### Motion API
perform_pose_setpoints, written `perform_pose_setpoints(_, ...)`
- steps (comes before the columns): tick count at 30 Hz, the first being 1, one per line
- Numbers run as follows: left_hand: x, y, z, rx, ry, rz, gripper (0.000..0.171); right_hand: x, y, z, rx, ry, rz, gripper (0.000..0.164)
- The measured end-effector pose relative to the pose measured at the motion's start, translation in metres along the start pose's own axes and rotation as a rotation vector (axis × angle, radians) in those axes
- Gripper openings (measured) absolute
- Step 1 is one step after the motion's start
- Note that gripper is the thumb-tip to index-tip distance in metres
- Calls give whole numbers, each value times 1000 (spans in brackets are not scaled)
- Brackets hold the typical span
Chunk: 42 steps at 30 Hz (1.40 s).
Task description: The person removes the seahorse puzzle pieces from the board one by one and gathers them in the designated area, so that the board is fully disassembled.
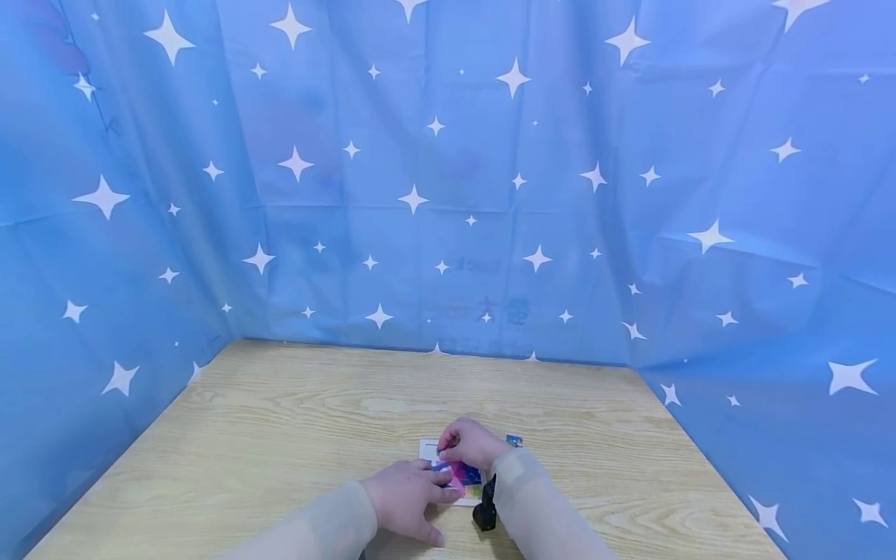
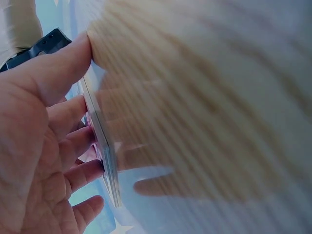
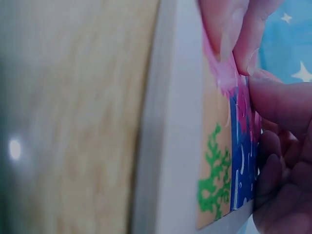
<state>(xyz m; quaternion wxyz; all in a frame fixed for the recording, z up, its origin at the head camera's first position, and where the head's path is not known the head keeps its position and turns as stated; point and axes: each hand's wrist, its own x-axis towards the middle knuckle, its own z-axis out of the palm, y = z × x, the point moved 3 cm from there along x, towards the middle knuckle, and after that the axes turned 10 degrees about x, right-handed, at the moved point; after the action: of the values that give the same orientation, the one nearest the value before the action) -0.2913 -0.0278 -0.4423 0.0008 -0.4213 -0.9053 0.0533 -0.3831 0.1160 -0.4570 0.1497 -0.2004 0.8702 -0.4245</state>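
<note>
A small jigsaw puzzle (image 1: 470, 473) with a white border lies on the table; pink, dark blue, sand and green artwork shows in it. My left hand (image 1: 406, 494) rests on its left side, fingers spread and fairly straight over the pink part, the thumb on the wood. Above the puzzle's far left part my right hand (image 1: 477, 443) pinches a small dark puzzle piece (image 1: 439, 449) between thumb and fingers, mostly covered by them. From the right wrist, the right hand (image 3: 287, 161) appears close against the picture, with left fingertips pressing the pink area.
A loose blue puzzle piece (image 1: 514, 440) lies just beyond the right wrist. The wooden table (image 1: 315, 420) is bounded by a blue curtain (image 1: 434, 171) with white stars at the back and sides. A black wrist camera (image 1: 484, 509) hangs under the right wrist, near the puzzle's corner.
</note>
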Motion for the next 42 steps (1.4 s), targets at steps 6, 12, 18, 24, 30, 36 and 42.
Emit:
perform_pose_setpoints(6,0,0,1,-9,-12,-2,64,-1,-1,0,1,2,7,8)
perform_pose_setpoints(12,1,1,0,-8,-11,1,64,-1,1,-1,7,5,14,5)
perform_pose_setpoints(18,2,0,1,-7,-17,-1,64,-1,2,-1,25,7,13,4)
perform_pose_setpoints(24,2,0,1,-20,-22,-8,64,-1,1,-2,39,4,-2,4)
perform_pose_setpoints(30,1,0,0,-39,-30,-14,64,1,5,-1,94,23,31,10)
perform_pose_setpoints(36,0,-1,0,-52,-37,-18,64,3,8,-4,85,19,46,14)
perform_pose_setpoints(42,0,-1,1,-57,-44,-19,64,0,6,-6,125,21,38,19)
